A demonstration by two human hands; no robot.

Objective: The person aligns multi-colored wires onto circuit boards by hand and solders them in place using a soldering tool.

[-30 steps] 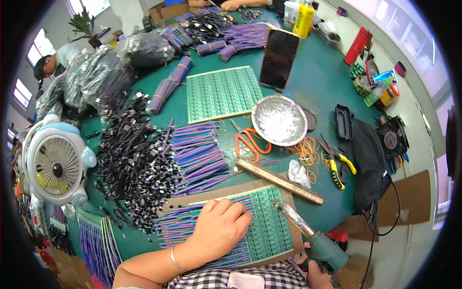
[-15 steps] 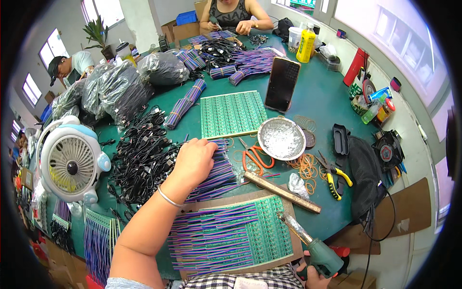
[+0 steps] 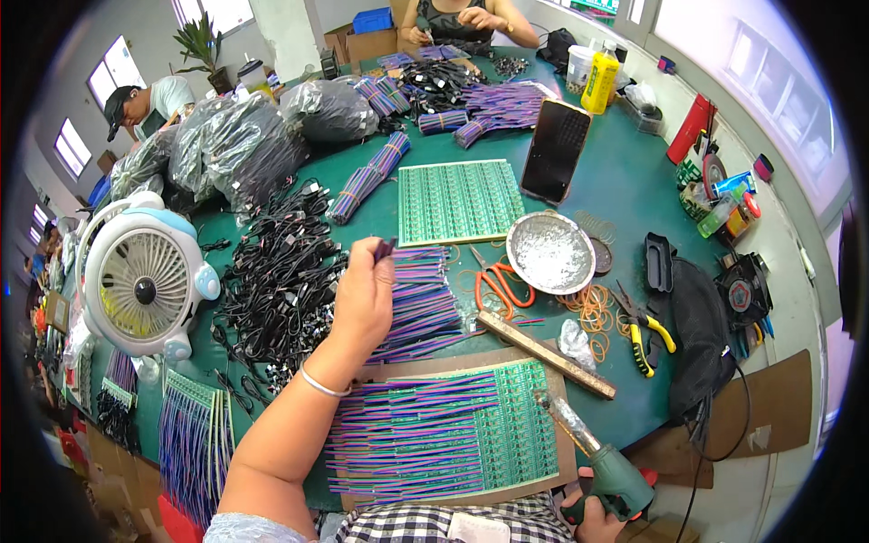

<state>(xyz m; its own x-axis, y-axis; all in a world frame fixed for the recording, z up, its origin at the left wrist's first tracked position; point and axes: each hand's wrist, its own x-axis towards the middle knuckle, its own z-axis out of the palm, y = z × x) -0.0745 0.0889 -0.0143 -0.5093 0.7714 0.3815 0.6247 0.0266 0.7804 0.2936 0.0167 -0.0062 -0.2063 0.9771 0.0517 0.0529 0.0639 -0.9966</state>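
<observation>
Left hand (image 3: 364, 299) has moved off the circuit board (image 3: 518, 425), near centre, to the laid-out wires (image 3: 421, 312) beyond; fingers curl closed, apparently on dark strands (image 3: 386, 247). Right hand (image 3: 594, 522) stays wrapped around the soldering gun (image 3: 617, 478), near right. Board's right side remains unwired.

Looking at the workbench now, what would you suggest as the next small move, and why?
I would probably bring the left hand over the closer circuit board: it seems to pinch dark purple strands beside the loose wires, the board's right part has no wires on it, and the right hand holds the soldering gun with its tip near that part.
</observation>
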